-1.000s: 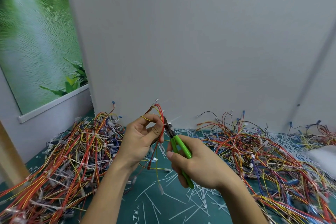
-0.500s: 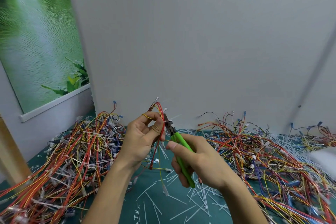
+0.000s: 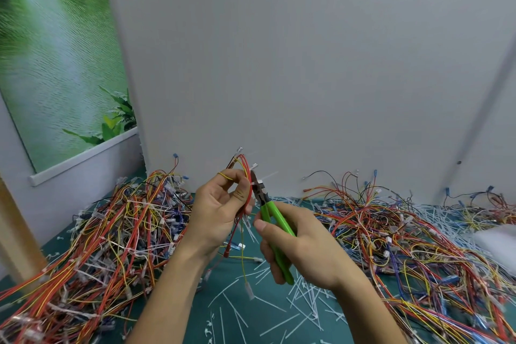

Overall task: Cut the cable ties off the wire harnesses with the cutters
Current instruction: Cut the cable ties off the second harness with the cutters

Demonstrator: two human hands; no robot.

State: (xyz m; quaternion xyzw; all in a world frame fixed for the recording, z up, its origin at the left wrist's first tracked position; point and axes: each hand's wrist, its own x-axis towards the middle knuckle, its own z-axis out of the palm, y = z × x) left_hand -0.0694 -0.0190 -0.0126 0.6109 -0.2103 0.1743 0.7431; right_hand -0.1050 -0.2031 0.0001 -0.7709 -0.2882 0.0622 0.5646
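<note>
Head view, nearest first: working over a teal tabletop (image 3: 231,324) littered at six o'clock with white cut ties (image 3: 279,313), probably being left to fall where snipped. Just right of centre, wrapping the fingers (image 3: 269,257) of the right hand (image 3: 307,248) tightly round the green handles of the cutters (image 3: 276,218), thumb lying along the upper handle, likely for squeezing force and aim. Pointing the dark jaws toward eleven o'clock, right against the bundle, biting at a white cable tie (image 3: 268,176) with its thin tail sticking out toward two o'clock; not possible to tell whether cutting through yet.

Just left of centre, pinching the wire harness (image 3: 245,173) between the thumb and bent fingers (image 3: 231,176) of the left hand (image 3: 217,215), lifting it clear of the tabletop, seemingly for exposing the tie to the blades and sparing the wires. Looking at the harness itself: a slim bundle of red, orange and yellow wires arching over the top of the hand, one yellow strand looping the index finger, loose ends with small connectors dangling toward six o'clock.

Further out, sitting between one heap of harnesses (image 3: 111,232) at nine o'clock and a second heap (image 3: 391,232) at three o'clock, perhaps separating done from undone, though not showing which. At twelve o'clock, facing a plain grey wall (image 3: 279,64); at ten o'clock, a green leafy poster (image 3: 55,64).
</note>
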